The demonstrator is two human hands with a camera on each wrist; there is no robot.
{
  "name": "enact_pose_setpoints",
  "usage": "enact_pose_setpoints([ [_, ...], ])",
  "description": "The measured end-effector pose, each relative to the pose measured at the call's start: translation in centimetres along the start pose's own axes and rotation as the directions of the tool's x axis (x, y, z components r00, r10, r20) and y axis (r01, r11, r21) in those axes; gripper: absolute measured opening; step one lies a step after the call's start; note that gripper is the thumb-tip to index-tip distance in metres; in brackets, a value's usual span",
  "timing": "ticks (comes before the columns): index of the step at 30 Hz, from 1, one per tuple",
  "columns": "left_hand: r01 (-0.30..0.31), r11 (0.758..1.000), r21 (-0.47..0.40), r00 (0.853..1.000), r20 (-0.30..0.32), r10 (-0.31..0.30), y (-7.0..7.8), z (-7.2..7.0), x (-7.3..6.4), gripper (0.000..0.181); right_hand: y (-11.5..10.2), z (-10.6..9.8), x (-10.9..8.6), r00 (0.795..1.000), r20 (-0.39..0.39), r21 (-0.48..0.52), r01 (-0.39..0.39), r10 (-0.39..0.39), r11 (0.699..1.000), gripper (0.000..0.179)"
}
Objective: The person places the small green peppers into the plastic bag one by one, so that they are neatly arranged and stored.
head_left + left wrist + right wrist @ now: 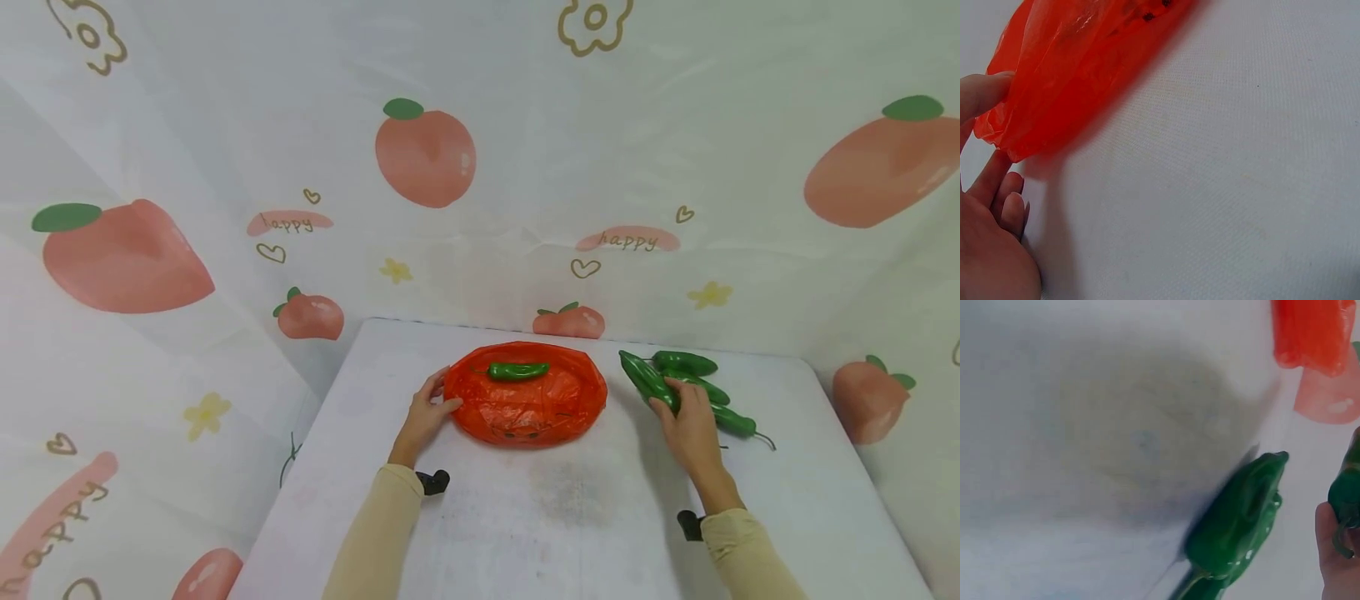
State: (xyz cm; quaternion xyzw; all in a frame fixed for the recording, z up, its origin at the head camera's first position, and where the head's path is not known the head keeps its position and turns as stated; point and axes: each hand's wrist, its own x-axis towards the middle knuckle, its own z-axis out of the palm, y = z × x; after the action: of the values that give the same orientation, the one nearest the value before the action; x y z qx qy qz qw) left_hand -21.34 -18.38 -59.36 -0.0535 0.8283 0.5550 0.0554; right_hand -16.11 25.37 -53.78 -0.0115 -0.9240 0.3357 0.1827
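A red plastic bag [525, 408] lies spread in an oval on the white table, with dark printed marks on its near part. On it, toward the back, rests one green pepper [518, 372]. My left hand [423, 421] pinches the bag's left edge, thumb on top and a finger beneath, as the left wrist view shows too. Right of the bag, my right hand [690, 429] grips another green pepper [643, 375] by its near end, the tip pointing back and left. In the right wrist view that pepper [1349, 487] shows at the right edge, partly cut off.
Several more green peppers [686, 362] lie on the table just beyond and right of my right hand, one with its stem [765, 439] pointing right. The white table [570, 533] ends at a backdrop [517, 258] printed with peaches, which also rises on both sides.
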Motion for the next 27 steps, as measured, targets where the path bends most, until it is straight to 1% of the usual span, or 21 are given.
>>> enact_pose_setpoints([
  [3, 0.003, 1.000, 0.002, 1.000, -0.002, -0.003, 0.1, -0.1, 0.0, 0.065, -0.3, -0.2, 0.3, 1.000, -0.001, 0.000, 0.016, -0.016, 1.000, 0.045],
  [8, 0.018, 1.000, -0.010, 1.000, 0.006, -0.018, 0.3, -0.1, -0.2, 0.066, -1.2, -0.8, 0.8, 1.000, 0.006, 0.007, 0.007, -0.007, 1.000, 0.044],
  [16, 0.002, 1.000, 0.011, 1.000, 0.007, -0.002, 0.4, 0.0, -0.3, 0.065, -2.8, -1.7, 1.7, 0.999, -0.004, 0.011, 0.032, -0.032, 0.999, 0.044],
  [18, 0.003, 1.000, 0.012, 1.000, 0.010, -0.004, 0.3, 0.0, -0.2, 0.065, -3.0, -1.8, 1.9, 0.999, 0.002, 0.015, 0.048, -0.048, 0.999, 0.044],
  [22, 0.018, 1.000, 0.009, 1.000, 0.013, -0.018, 0.1, 0.0, -0.1, 0.065, -3.2, -1.8, 2.2, 0.994, 0.026, 0.012, 0.110, -0.110, 0.994, 0.044],
  [27, 0.034, 0.999, 0.012, 0.999, 0.012, -0.034, 0.2, -0.1, -0.1, 0.066, -3.6, -1.6, 2.7, 0.985, 0.084, 0.023, 0.147, -0.148, 0.989, 0.043],
])
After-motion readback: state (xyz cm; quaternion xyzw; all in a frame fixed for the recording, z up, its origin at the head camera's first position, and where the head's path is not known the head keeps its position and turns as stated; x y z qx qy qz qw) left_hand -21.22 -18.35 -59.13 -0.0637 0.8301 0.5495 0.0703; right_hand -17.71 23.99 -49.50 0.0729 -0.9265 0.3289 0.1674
